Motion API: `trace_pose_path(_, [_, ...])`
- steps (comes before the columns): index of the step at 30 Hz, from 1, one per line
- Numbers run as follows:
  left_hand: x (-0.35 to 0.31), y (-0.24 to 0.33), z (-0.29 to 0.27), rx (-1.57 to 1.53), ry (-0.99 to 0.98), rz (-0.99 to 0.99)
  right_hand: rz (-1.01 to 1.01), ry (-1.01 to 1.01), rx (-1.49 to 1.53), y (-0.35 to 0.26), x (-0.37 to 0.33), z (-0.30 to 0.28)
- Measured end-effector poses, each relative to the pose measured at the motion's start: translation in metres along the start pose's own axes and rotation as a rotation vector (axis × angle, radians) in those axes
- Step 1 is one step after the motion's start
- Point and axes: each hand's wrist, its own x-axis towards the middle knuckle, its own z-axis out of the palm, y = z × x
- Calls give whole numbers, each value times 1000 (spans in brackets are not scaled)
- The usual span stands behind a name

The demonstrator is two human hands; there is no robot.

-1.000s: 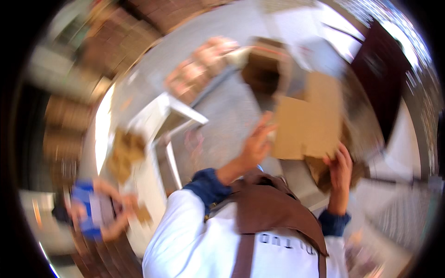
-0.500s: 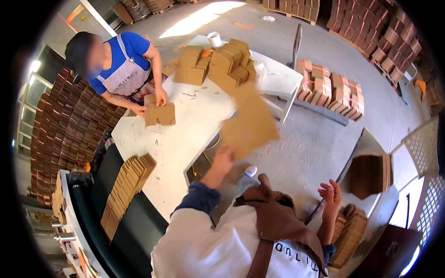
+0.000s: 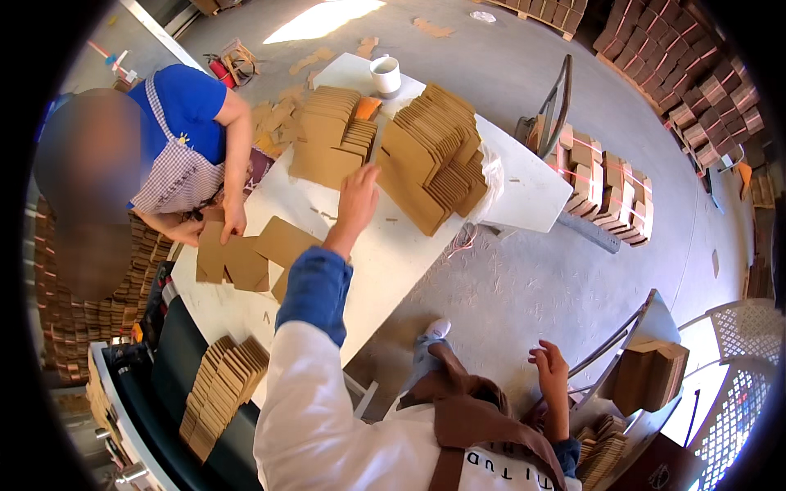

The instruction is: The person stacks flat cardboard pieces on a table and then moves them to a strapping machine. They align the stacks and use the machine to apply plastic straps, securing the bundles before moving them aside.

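My left hand (image 3: pixel 358 200) reaches over the white table (image 3: pixel 393 282), fingers stretched toward the gap between two piles of flat brown cardboard blanks. Its fingertips are at the near corner of the left pile (image 3: pixel 321 151); whether they touch it I cannot tell. Close by on the right is the larger fanned pile (image 3: pixel 422 159). Nothing shows in this hand. A loose cardboard blank (image 3: pixel 286 241) lies left of my forearm. Beside it, a co-worker's hand (image 3: pixel 235 221) rests on a folded cardboard piece (image 3: pixel 246 266). My right hand (image 3: pixel 553 368) hangs over the floor, fingers loosely bent and apart, empty.
A white mug (image 3: pixel 385 75) stands at the table's far end. A dark conveyor belt (image 3: pixel 176 335) carries a row of cardboard pieces (image 3: pixel 219 397) at the left. Bundled cardboard (image 3: pixel 606 188) sits right of the table. An open carton (image 3: pixel 651 372) is at the right.
My left hand no longer holds the cardboard blank and has moved forward to the piles. Another blank now lies near the co-worker's piece. My view has shifted.
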Motion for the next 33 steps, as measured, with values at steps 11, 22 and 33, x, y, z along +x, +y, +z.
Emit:
trace_pose_path(11, [72,-122,34,440,-351,166,230,217,-292,36,-44,-32])
trace_pose_path(22, [62,-73,-109,430,-313,488,123,36,-144,28,-7,-4])
trace_pose_path(33, [-20,274,-130,-305,-22,1445,17,-343,1029,-76,58,7])
